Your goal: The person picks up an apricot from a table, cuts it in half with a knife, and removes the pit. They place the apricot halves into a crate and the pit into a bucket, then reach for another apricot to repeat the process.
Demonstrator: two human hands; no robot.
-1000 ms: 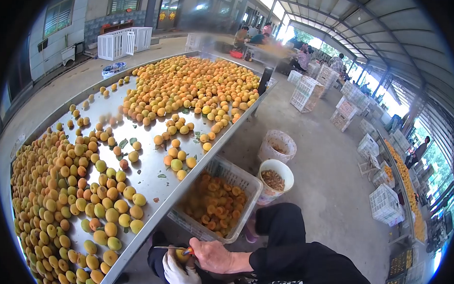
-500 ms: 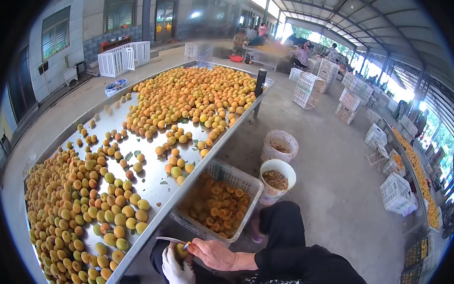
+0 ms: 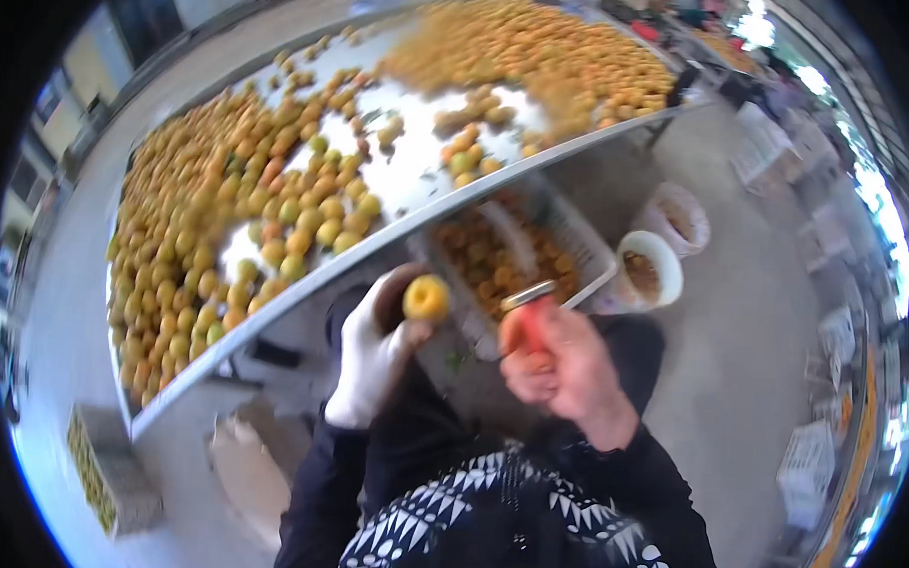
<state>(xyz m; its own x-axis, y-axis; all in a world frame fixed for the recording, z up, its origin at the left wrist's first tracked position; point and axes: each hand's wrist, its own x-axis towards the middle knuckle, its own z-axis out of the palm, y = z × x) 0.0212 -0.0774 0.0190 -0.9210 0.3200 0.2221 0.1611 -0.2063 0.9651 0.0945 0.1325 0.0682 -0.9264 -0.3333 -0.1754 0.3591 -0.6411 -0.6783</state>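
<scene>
My left hand (image 3: pixel 374 343), in a white glove with bare fingertips, holds a yellow-orange fruit (image 3: pixel 426 298) in front of the metal table's edge (image 3: pixel 376 239). To its right, my right hand (image 3: pixel 572 360) is bare and closed around the red handle of a knife (image 3: pixel 530 297), whose metal part looks short and blurred. Knife and fruit are apart. Behind my hands a plastic crate (image 3: pixel 591 251) holds cut fruit halves. Many whole orange and green-tinged fruits (image 3: pixel 317 204) lie on the table.
Two white buckets (image 3: pixel 675 272) (image 3: pixel 699 232) with brownish contents stand right of the crate. A box of green items (image 3: pixel 118 473) and a piece of cardboard (image 3: pixel 250 467) are at lower left. Stacked crates (image 3: pixel 807 462) stand at right.
The view has tilted down and turned. My hands have moved apart, and the knife has left the fruit that it was touching.
</scene>
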